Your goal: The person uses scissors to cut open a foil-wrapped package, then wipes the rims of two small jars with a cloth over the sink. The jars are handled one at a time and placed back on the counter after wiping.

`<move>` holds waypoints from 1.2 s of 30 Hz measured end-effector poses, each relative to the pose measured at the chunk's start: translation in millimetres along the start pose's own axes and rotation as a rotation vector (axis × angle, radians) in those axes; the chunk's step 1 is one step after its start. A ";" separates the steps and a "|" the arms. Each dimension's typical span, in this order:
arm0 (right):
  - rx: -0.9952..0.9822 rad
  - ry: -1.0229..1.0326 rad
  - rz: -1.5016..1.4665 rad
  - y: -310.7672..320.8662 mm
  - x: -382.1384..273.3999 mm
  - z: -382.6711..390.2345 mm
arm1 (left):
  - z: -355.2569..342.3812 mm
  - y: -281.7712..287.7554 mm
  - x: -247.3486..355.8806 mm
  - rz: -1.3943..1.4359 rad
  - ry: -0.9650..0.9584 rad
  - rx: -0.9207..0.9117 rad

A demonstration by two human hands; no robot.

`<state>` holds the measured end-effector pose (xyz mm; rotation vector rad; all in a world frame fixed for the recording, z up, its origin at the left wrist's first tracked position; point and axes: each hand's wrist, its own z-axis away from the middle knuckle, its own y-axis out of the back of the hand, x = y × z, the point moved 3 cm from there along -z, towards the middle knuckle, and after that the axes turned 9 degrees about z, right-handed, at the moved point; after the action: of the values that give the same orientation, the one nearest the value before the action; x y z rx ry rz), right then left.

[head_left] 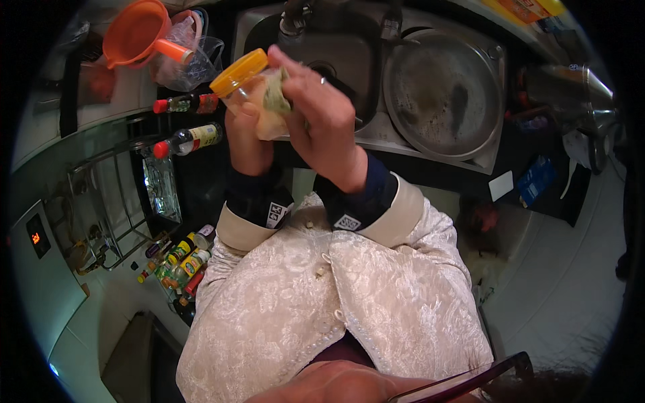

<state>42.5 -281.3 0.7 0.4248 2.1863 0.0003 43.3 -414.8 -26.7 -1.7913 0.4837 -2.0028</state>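
Observation:
A clear jar [236, 99] with a yellow-orange screw lid [239, 72] is tilted in front of me, held up at the near left edge of the sink. My left hand [247, 138] grips it from below, thumb against its side. Pressed to the jar's right side is a pale green cloth [276, 93], with my right hand [324, 114] closed over it. A ring shows on one right finger. What the jar contains is hard to make out, and my right palm is hidden.
Two red-capped bottles [195, 140] lie left of my hands. An orange basin [136, 30] and plastic bags [180, 64] are behind them. A large round metal pan [443, 94] covers the right side of the steel sink [371, 40]. A blue packet [537, 180] lies at right.

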 end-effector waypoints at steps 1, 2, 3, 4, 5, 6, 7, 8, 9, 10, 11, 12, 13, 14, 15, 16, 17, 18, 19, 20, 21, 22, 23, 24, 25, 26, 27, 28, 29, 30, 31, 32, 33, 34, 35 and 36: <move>0.010 -0.017 0.006 -0.8 1.8 -1.3 | 4.4 -2.2 -1.7 -0.025 -0.025 -0.038; -0.029 -0.050 0.035 -3.9 3.7 -2.6 | 6.4 -0.1 -4.3 -0.011 -0.017 0.025; 0.019 0.026 0.016 -3.8 -1.3 -0.8 | 5.0 2.3 -4.3 -0.056 -0.010 0.024; 0.013 0.038 0.027 -5.7 -5.3 2.4 | -0.2 7.2 -2.6 -0.099 0.001 0.023; -0.024 0.016 0.045 -7.8 -8.4 5.5 | -4.9 13.1 -0.5 -0.155 0.004 0.054; -0.066 0.061 0.037 -7.7 -15.1 11.3 | -7.9 15.4 0.2 0.050 0.030 -0.039; -0.038 0.159 0.060 -8.6 -20.8 13.1 | -9.0 17.9 0.4 0.057 0.027 -0.078; -0.078 0.097 0.075 -10.3 -19.2 13.6 | -9.6 20.3 -0.1 0.048 0.022 -0.090; 0.019 0.124 0.034 -8.6 -18.5 11.7 | -8.0 21.2 -1.3 0.039 0.018 -0.101; -0.051 0.104 0.053 -12.7 -14.0 7.9 | -5.9 22.2 -5.8 0.097 0.060 -0.049; -0.045 0.114 0.037 -14.4 -9.4 3.1 | -1.7 22.8 -7.5 0.020 0.035 -0.004; -0.064 0.116 0.045 -16.5 -4.5 -1.6 | 2.6 22.6 -8.9 -0.054 0.010 0.038; -0.046 0.119 0.016 -16.6 -1.8 -3.9 | 6.3 22.0 -9.0 -0.135 -0.029 0.050; -0.057 0.111 0.008 -16.8 -1.6 -4.0 | 10.7 22.3 -8.9 0.012 -0.021 0.064; -0.128 0.053 0.030 -20.0 0.0 -3.6 | 10.3 24.1 -7.2 -0.052 0.007 0.065; -0.111 0.057 0.001 -17.8 -2.8 -1.0 | 8.9 25.4 -3.0 -0.116 0.008 0.006; -0.084 0.107 -0.001 -16.2 -9.1 3.6 | 5.3 27.8 1.8 -0.181 0.006 -0.051; -0.080 0.134 0.018 -15.9 -13.8 6.9 | 1.7 28.0 6.1 -0.083 -0.010 -0.179; -0.023 0.202 0.016 -15.0 -16.7 7.3 | -0.5 27.6 9.2 0.017 -0.025 -0.305; -0.021 0.213 0.027 -16.1 -19.3 9.1 | 1.0 26.6 10.7 0.118 -0.040 -0.427; -0.071 0.158 0.050 -18.3 -17.0 7.9 | 2.5 28.9 7.9 -0.166 -0.054 -0.361; -0.067 0.149 0.054 -20.0 -12.1 3.3 | 5.7 31.2 6.3 -0.450 -0.066 -0.291; -0.050 0.155 0.057 -21.5 -7.3 -2.1 | 11.9 31.9 1.0 -0.365 -0.025 -0.195; -0.048 0.136 0.031 -21.3 -3.4 -5.9 | 17.6 31.4 -4.2 -0.108 0.052 -0.101; -0.047 0.129 0.012 -21.6 -2.3 -7.0 | 17.1 31.8 -2.4 -0.099 0.051 -0.104; -0.090 0.050 0.019 -22.2 0.7 -8.1 | 17.9 30.6 -1.8 -0.088 0.050 -0.107; -0.070 0.112 -0.002 -21.6 -0.5 -7.8 | 18.0 29.5 -1.0 -0.098 0.043 -0.124; -0.093 0.106 -0.001 -20.6 -5.6 -2.7 | 14.6 31.3 3.5 -0.145 0.044 -0.109; -0.092 0.129 -0.009 -19.6 -11.3 2.9 | 8.8 30.2 8.6 -0.073 0.048 -0.226; -0.066 0.199 -0.053 -19.0 -17.7 7.0 | 1.2 29.5 14.1 -0.002 0.053 -0.341; -0.113 0.144 -0.011 -21.0 -16.7 8.4 | 3.2 31.2 13.8 0.016 0.040 -0.254; -0.116 0.135 0.013 -22.0 -15.3 8.2 | 4.2 31.6 14.7 -0.040 0.004 -0.257; -0.058 0.160 0.020 -20.7 -15.4 8.3 | 6.3 31.8 11.4 -0.092 0.046 -0.226; -0.066 0.106 0.026 -22.8 -6.5 2.3 | 11.0 33.4 7.3 -0.137 0.090 -0.133; -0.051 0.046 -0.003 -22.9 3.9 -5.2 | 18.3 34.0 2.2 -0.185 0.133 -0.041; -0.019 0.050 -0.076 -22.3 8.5 -9.4 | 21.0 33.2 1.2 -0.295 0.099 -0.032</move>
<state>23.8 -298.2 -3.5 0.3337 2.2484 -0.0102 66.3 -443.6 -40.3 -1.8802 0.2947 -2.3018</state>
